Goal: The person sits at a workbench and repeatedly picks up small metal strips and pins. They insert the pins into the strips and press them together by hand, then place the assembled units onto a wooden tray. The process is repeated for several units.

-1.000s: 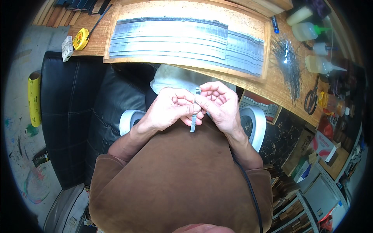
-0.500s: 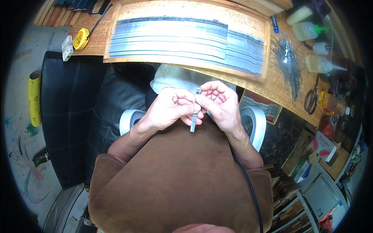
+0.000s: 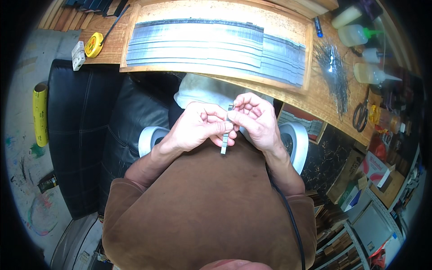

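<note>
Just in front of the brown top, the left hand pinches a narrow grey strip, its middle lost to me behind thumb and fingers. The thumb of the right hand meets the strip's upper part; whether that hand grips it, I can't tell.

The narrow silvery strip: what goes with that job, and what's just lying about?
Likely in the job:
narrow silvery strip, pinched by left hand and right hand
layered grey strips in wooden tray

Probably just lying about:
rounded yellow tape measure
yellow cylindrical roll
</note>
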The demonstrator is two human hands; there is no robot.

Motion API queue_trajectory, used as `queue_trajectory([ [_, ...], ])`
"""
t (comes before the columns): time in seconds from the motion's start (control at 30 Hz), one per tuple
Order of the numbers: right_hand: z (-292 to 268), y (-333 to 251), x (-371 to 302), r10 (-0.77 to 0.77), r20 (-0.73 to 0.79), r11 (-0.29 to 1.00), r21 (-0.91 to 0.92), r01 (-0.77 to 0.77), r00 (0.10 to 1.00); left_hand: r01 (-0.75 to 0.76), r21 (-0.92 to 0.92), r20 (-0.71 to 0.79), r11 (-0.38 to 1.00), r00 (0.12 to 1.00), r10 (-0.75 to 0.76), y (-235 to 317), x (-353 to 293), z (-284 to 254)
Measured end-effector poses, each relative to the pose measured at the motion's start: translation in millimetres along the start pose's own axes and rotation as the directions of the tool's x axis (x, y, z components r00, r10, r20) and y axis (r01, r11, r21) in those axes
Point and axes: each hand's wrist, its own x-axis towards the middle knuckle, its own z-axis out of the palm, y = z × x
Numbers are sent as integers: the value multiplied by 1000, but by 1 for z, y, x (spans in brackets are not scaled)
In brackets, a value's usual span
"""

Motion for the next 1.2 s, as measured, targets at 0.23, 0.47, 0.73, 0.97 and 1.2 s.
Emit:
queue_trajectory([
  [0.23, 1, 0, 0, 4, 1, 1000, 4, -4, 1000, 3, 8, -5, 1000, 1000, -3, 1, -1, 0],
  [0.47, -3, 2, 2, 20, 26, 1000, 7, -20, 999, 3, 14, -11, 1000, 1000, -3, 2, -1, 1],
  [0.73, -2, 2, 2, 30, 21, 999, 14, -31, 999, 2, 21, -3, 1000, 1000, -2, 1, -1, 1],
  [0.97, -3, 2, 3, 36, 36, 999, -7, -36, 999, 0, 19, -8, 1000, 1000, 0, -1, -1, 1],
  [1.2, -2, 3, 3, 44, 24, 999, 15, -44, 999, 1, 31, -16, 1000, 1000, -1, 2, -1, 2],
])
